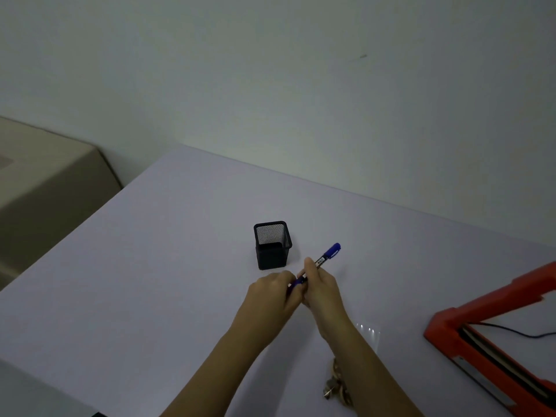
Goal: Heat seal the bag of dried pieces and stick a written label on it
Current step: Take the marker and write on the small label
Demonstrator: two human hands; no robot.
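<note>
A blue marker pen is held slanted above the table, its far blue end pointing up and right. My right hand grips its barrel. My left hand is closed on the pen's near end, where a blue piece shows between the fingers. Both hands meet just in front of a black mesh pen holder. A clear bag lies flat beside my right forearm, and brown dried pieces show in it near the bottom edge, partly hidden by the arm. The red heat sealer stands at the right edge.
The pale table runs back to a white wall. A black cable passes through the sealer's frame. A beige cabinet stands beyond the table's left edge.
</note>
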